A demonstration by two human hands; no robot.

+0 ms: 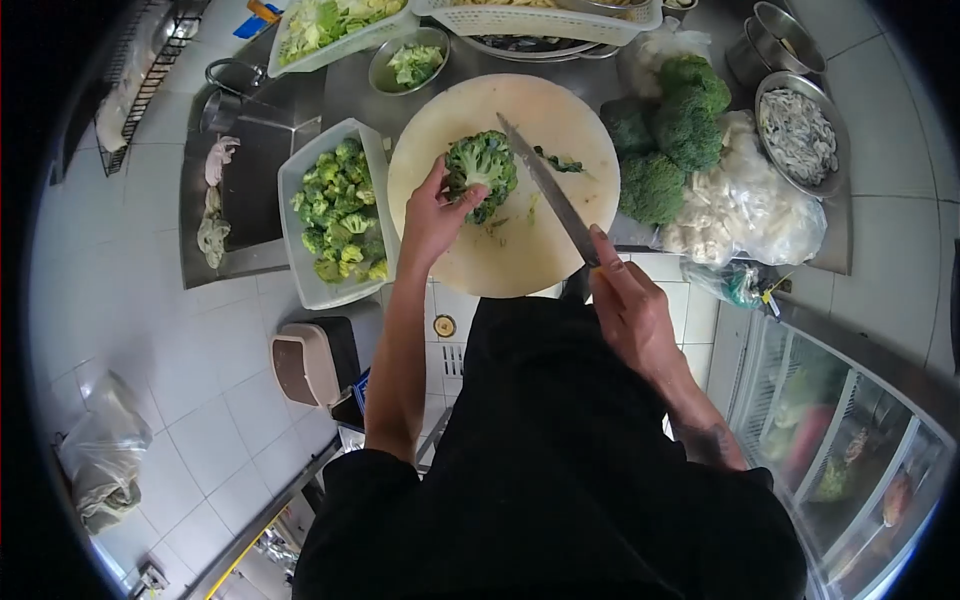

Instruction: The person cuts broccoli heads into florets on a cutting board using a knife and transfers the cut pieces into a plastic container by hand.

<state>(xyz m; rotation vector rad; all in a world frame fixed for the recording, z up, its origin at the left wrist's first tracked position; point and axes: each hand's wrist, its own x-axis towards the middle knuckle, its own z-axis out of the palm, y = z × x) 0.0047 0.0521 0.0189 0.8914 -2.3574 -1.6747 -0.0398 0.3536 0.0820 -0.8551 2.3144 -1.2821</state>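
Note:
My left hand point(437, 215) is closed round a head of broccoli point(482, 165), its pale cut stem turned up toward me, over the left half of a round cutting board point(460, 105). In my right hand point(632, 308) is a long kitchen knife point(550, 190), gripped at the handle with the forefinger along the back of the blade. The blade slants up and left across the board, its tip just right of the broccoli. Dark green leaf trimmings point(560, 161) and small scraps lie on the board right of the blade. The handle is mostly hidden by my fingers.
Left of the board stands a white bin point(288, 215) of cut broccoli florets, beside a sink point(262, 195). Whole broccoli heads point(690, 125), a plastic bag of pale food point(745, 205) and a metal bowl of grey strips point(798, 135) are at the right. A metal bowl point(378, 72) holds pale green pieces.

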